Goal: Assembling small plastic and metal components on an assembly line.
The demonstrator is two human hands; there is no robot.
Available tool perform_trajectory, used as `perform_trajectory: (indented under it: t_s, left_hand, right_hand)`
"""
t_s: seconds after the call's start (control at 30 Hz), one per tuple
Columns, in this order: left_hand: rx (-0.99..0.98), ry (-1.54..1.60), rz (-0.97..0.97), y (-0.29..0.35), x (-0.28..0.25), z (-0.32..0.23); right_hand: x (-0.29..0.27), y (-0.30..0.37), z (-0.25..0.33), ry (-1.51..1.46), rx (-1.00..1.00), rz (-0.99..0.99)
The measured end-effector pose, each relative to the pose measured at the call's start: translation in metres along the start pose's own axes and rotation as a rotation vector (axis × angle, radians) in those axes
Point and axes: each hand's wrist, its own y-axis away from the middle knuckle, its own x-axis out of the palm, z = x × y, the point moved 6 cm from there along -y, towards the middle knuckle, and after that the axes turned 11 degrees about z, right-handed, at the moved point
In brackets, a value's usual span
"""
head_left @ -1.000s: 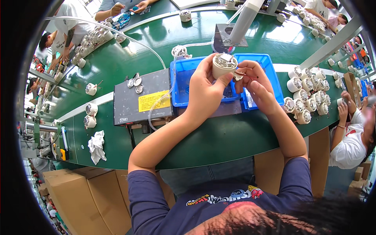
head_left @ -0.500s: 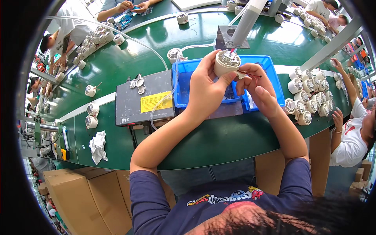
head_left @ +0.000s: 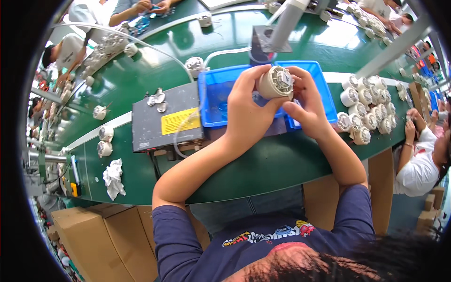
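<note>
A white cylindrical unit [head_left: 268,86], much like a small motor, is held up over the blue bins. Its open-work end face, with a pale piece at the centre, tilts to the right. My left hand [head_left: 251,110] wraps its left side, thumb underneath. On the right, my right hand [head_left: 309,101] closes its bent fingers against the unit's edge; its fingertips are partly hidden behind the unit. Below and around the hands stand a blue bin [head_left: 203,105] and a second blue bin [head_left: 330,90].
A grey box [head_left: 144,124] with a yellow label carries several metal discs [head_left: 160,98]. Many white units [head_left: 361,109] crowd the right. A crumpled white cloth [head_left: 113,179] lies left. A grey post [head_left: 287,26] and a clear tube [head_left: 176,63] cross the far side. Co-workers sit around.
The unit has turned, its end face swinging from upward to the right. My right hand has moved up from the dark and red wires onto the unit's side. The whole view has shifted slightly.
</note>
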Motion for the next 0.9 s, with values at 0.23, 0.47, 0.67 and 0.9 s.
perform_trajectory:
  t_s: [0.23, 0.47, 0.67, 0.9]
  left_hand:
    - [0.176, -0.255, -0.155, 0.024, 0.010, -0.026]
    - [0.785, -0.436, 0.570, 0.086, 0.075, -0.029]
    - [0.859, -0.428, 0.522, 0.081, 0.072, -0.040]
    - [0.778, -0.396, 0.456, 0.078, 0.063, -0.031]
  right_hand:
    - [-0.022, -0.008, 0.033, 0.614, 0.117, -0.167]
    - [-0.187, -0.066, 0.020, 1.011, 0.504, -0.169]
    - [-0.256, -0.055, -0.077, 1.329, 0.899, -0.033]
    - [-0.177, 0.020, 0.004, 1.123, 0.407, -0.083]
